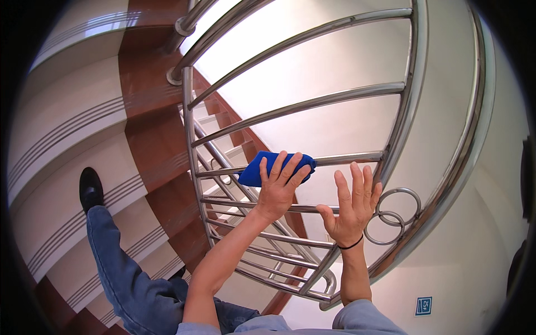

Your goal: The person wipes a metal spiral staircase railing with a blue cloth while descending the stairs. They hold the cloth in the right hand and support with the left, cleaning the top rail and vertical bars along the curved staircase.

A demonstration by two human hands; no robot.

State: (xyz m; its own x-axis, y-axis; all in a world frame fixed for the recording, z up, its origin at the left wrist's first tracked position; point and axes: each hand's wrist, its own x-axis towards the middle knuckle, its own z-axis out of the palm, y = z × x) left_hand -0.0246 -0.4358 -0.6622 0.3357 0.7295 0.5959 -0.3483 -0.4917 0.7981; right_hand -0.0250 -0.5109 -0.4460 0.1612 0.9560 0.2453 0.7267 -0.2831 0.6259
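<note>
A folded blue cloth (251, 171) lies around one upright bar of a stainless steel stair railing (301, 106). My left hand (279, 184) presses the cloth against that bar with its fingers spread over it. To the right, my right hand (351, 203) is raised with its fingers apart and holds nothing; a thin black band circles its wrist. It is close to the upper rail and beside two interlocked metal rings (389, 215). The palm sides of both hands are hidden.
Pale stair treads (71, 161) with dark grooved strips and a reddish-brown border (157, 146) run along the left. My black shoe (91, 188) stands on one step. A thick curved handrail (465, 142) bounds the railing on the right. A lower flight shows through the bars. A small blue sign (423, 306) is on the wall.
</note>
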